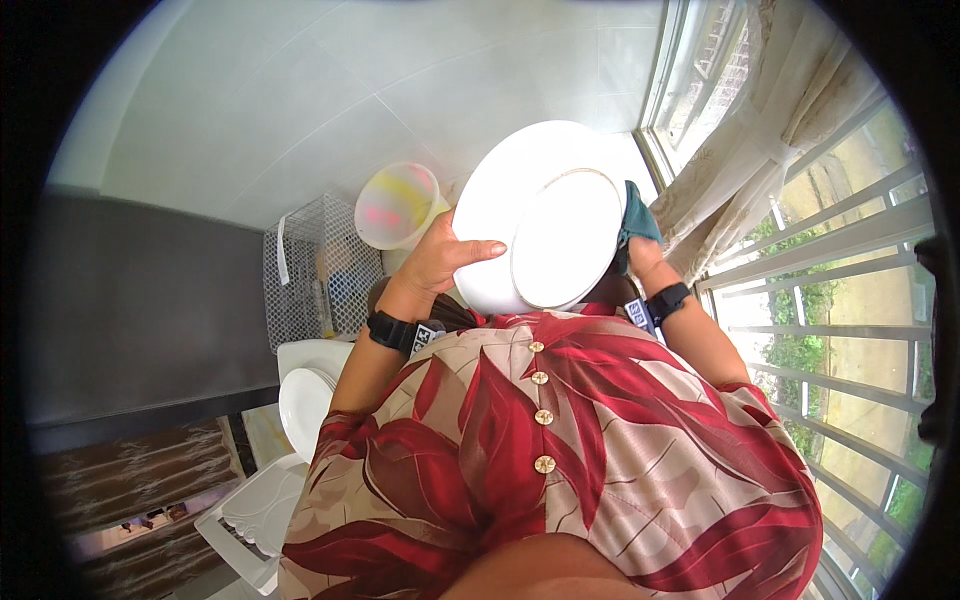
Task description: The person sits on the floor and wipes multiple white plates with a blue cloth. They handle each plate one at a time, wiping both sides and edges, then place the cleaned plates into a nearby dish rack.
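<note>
A large white plate [487, 187] is held up over my lap, its foot ring and underside facing me. My left hand [439, 259] grips its left rim, with the thumb lying across the underside and the fingers hidden behind. At the opposite rim, my right hand [645, 251] holds a dark green cloth [639, 214]. Part of the cloth goes behind the plate, so I cannot tell how far it reaches. Both wrists wear black bands with printed tags.
Beyond my left hand stand a translucent plastic bucket [397, 206] and a wire mesh basket [292, 300] with things inside. Stacked white plates [304, 409] rest on a white surface by my left elbow, near a white plastic chair [259, 510]. Curtains [750, 165] and a barred window [847, 330] border the right.
</note>
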`<state>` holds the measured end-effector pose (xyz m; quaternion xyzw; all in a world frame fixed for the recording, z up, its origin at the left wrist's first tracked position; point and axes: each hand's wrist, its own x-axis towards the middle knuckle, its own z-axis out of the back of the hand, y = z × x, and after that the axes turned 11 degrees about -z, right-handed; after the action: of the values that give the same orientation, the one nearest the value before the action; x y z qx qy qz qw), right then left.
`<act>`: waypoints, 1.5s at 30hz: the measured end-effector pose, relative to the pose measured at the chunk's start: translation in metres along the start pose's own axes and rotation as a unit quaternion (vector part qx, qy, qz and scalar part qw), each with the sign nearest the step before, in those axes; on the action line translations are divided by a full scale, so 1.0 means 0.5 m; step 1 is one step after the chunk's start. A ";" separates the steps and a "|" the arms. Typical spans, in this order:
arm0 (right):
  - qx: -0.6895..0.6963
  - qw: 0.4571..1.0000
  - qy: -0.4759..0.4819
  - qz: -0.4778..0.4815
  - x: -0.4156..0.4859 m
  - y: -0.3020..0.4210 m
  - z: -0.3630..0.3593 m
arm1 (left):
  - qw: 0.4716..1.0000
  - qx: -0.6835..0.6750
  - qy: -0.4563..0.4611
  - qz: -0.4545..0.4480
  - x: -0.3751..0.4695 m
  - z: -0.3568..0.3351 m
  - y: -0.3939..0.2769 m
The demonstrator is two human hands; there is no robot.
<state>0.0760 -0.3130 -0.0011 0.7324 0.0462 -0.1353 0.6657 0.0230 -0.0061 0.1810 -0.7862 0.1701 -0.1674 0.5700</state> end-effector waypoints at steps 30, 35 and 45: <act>-0.178 0.898 -0.222 0.336 -0.121 0.244 -0.069 | 0.996 0.036 0.079 0.030 0.053 -0.046 -0.017; -0.331 0.790 -0.090 0.508 -0.218 0.394 -0.141 | 0.988 0.046 0.149 0.012 0.073 -0.087 -0.039; -0.065 0.966 -0.211 0.132 -0.118 0.192 0.039 | 0.986 0.032 0.163 0.008 0.081 -0.094 -0.034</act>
<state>0.0404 -0.3361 0.1052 0.6419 -0.1838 -0.1939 0.7188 0.0388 -0.0590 0.2139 -0.7286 0.2616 -0.2935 0.5609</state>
